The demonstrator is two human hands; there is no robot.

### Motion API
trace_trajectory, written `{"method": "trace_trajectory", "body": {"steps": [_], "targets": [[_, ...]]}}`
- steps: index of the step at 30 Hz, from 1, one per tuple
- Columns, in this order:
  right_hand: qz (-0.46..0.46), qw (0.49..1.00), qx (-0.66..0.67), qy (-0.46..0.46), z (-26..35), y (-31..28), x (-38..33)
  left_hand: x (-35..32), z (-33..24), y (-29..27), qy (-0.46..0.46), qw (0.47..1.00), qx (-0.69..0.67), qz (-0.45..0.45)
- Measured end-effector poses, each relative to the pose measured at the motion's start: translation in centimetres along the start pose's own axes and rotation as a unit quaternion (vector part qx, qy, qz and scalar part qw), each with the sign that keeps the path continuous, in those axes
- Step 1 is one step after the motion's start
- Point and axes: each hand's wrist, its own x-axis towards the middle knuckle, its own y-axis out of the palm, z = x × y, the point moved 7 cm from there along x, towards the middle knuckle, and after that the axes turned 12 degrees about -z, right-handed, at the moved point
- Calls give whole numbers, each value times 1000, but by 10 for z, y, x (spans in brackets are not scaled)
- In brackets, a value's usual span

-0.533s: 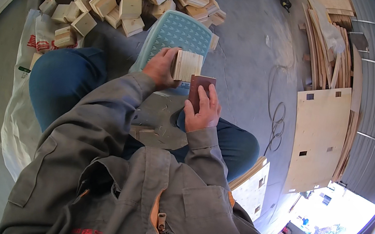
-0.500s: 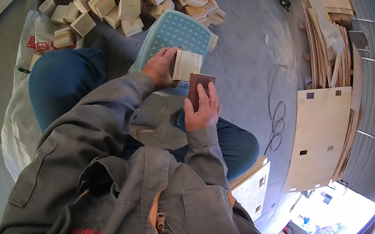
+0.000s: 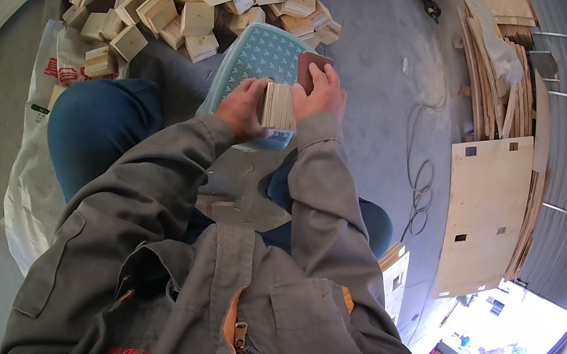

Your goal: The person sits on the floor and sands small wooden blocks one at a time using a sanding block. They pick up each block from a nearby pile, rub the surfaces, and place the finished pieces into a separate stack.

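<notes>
In the upper middle of the frame, a person holds a wooden block [image 3: 280, 108] with the left hand [image 3: 241, 107]. This hand is half closed and grips the block from its left side, the thumb at the lower edge and the fingers at the upper one. The block shows its layered side upward, with thin stripes, and it is seen above the near part of a blue-green plastic stool [image 3: 259, 45]; whether it rests on the stool cannot be told.

The right hand [image 3: 321, 98] is partly closed on a flat reddish-brown piece [image 3: 305, 70], with the fingers laid over its right part. The piece is just beyond the block's upper right corner, over the right edge of the stool. The right hand is just beside the block; whether it touches it, one cannot tell.

In the upper left lies a loose pile of similar wooden blocks [image 3: 197, 20], turned in many directions. Below it, at the left, a white sack [image 3: 31, 172] is spread beside the knee [image 3: 95, 134] in blue trousers. At the right of the frame, a dark cable [image 3: 420, 205] lies in loops on the grey floor [image 3: 371, 102], near a plywood sheet [image 3: 484, 218] with rectangular holes.
</notes>
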Motion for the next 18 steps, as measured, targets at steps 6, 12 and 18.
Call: {"method": "trace_trajectory", "body": {"steps": [6, 12, 18], "targets": [[-2, 996, 22, -87, 10, -27, -65, -6, 6, -4, 18, 999, -10, -33], [8, 994, 53, -91, 4, -63, -137, -4, -1, -4, 11, 999, -6, -31], [-23, 994, 64, -89, 4, -53, -113, -5, -3, -5, 4, 1000, -4, -21]]}}
